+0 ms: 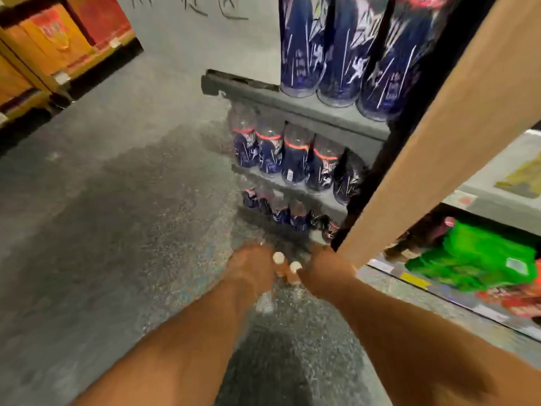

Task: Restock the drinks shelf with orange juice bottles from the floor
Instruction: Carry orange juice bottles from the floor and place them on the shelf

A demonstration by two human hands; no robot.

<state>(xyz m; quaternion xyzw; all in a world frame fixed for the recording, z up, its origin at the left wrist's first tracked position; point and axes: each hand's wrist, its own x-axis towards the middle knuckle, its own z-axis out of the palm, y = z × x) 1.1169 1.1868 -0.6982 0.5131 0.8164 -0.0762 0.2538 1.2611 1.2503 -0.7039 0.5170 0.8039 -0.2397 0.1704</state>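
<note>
Two bare arms reach down toward the speckled grey floor [123, 230], the hands meeting low in the near centre of the view. Left hand [253, 269] and right hand [323, 273] each lie close against a small cluster of orange juice bottles [285, 272]. Two white caps [278, 257] show between the hands, with orange liquid visible below them. The picture is blurred here. Fingers of both hands are hidden behind the backs of the hands and the bottles, so whether either hand is gripping or merely alongside cannot be told. The bottles stand at floor level, just in front of the foot of the shelving.

To the far right, a grey shelf unit [307, 109] carries dark blue-labelled bottles [298, 159] on three tiers: tall ones on top, a middle row with red bands near the necks, and a lower row close to the floor. A wide tan upright [456, 127] crosses the right side on a slant, with a black post [380, 159] running beside it. Right of that upright, a low shelf holds bright green packs [474, 256] and red packs [515, 297]; a yellow tag [414, 280] sits on its front edge. In the far left corner stands orange and red stock [58, 39] on yellow racking.
</note>
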